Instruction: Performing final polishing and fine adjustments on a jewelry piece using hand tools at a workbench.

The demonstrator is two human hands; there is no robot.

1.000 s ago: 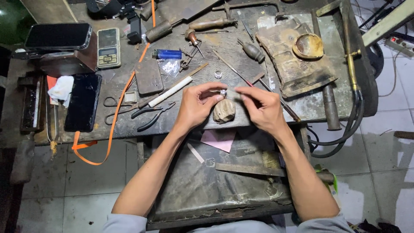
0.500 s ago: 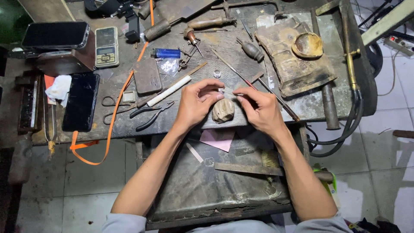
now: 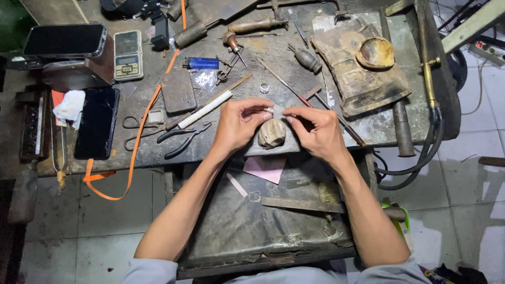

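Both my hands meet over the front edge of a worn workbench [image 3: 158, 152]. My left hand [image 3: 239, 126] and my right hand [image 3: 315, 131] pinch a small pale piece [image 3: 273, 110] between their fingertips, just above a worn wooden bench peg [image 3: 272, 133]. The piece is tiny and mostly hidden by the fingers. A small silver ring [image 3: 264, 88] lies on the bench just beyond my hands. Below my forearms an open metal drawer [image 3: 236, 231] holds a pink slip of paper [image 3: 265, 168], a flat file and a brush.
Pliers [image 3: 184, 138] and scissors lie left of my left hand, with a white stick [image 3: 205, 109], a blue lighter [image 3: 202, 63], a pocket scale [image 3: 128, 54] and two dark phones [image 3: 96, 122]. A charred block with a bowl [image 3: 374, 52], a torch and hoses sit on the right.
My hands stay almost in place over the peg; the fingertips have shifted slightly on the small piece. Nothing else on the bench has moved.
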